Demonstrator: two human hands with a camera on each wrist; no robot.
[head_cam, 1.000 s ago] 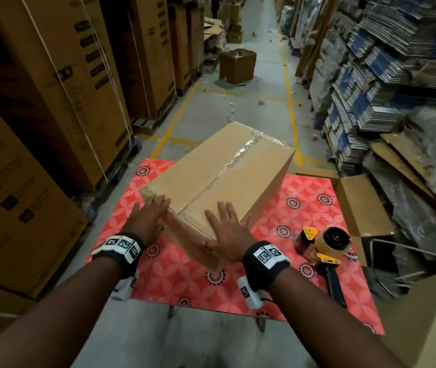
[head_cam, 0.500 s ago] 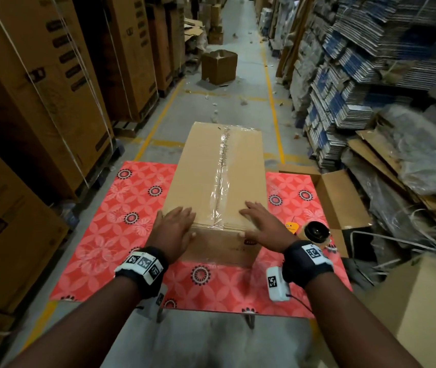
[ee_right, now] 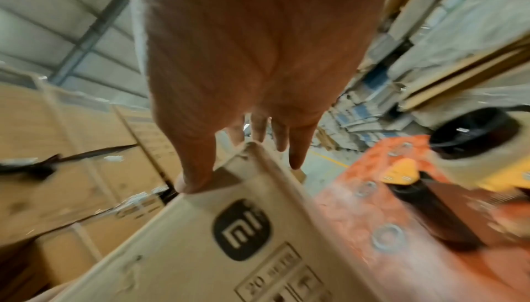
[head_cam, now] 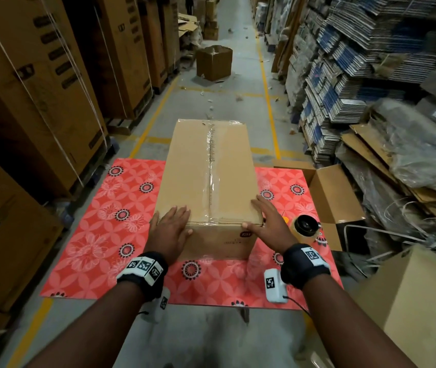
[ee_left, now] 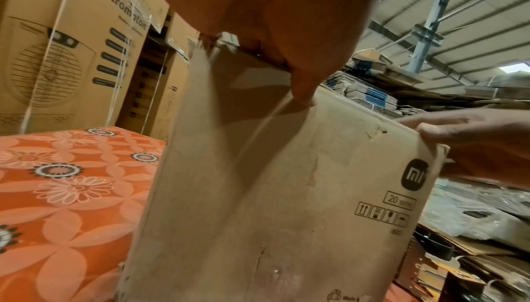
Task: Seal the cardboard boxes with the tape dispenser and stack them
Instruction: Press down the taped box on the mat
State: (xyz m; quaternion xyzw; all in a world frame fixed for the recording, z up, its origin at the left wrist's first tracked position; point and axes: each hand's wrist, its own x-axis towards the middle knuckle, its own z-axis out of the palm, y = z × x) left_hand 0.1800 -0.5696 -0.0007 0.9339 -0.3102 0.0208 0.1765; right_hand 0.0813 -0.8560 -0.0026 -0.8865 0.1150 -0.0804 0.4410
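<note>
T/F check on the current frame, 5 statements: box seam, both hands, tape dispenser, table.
1. The cardboard box on the table has clear tape along its top seam. True.
2. The right hand holds the tape dispenser. False: the dispenser lies on the table to the right of the box, and the right hand rests at the box's near right corner.
3. The left hand lies flat on the box's near left corner. True.
4. The box on the table has its top flaps standing open. False: the flaps are shut and taped.
5. The table has a plain white top. False: it is covered in a red floral pattern.
</note>
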